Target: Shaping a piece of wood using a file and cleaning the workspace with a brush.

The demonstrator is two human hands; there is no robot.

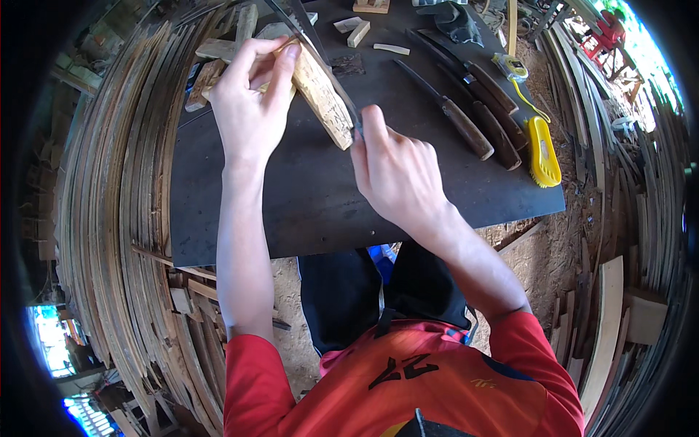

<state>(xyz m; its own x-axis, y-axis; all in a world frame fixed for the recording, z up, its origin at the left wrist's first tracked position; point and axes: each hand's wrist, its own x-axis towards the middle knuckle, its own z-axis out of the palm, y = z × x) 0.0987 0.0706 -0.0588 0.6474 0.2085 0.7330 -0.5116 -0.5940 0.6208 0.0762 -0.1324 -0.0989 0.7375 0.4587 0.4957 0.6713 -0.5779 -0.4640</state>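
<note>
My left hand [258, 91] is closed on a pale, rough-surfaced piece of wood [322, 100], thumb along its upper end. The piece slants over the dark tabletop, its lower end toward my right hand [399, 169]. That hand is closed on a long, narrow, dark metal blade [328, 67]. The blade runs up and to the left along the wood's right side, close against it. My right hand hides its handle, and I cannot tell whether it is a knife or a file.
On the dark table [306, 211], several wooden-handled tools [468, 130] lie at the right, beside a tape measure [511, 67] and a yellow brush [543, 151]. Wood offcuts [357, 33] and a grey cloth [457, 23] lie farther back. Stacked wooden strips [120, 182] line the left.
</note>
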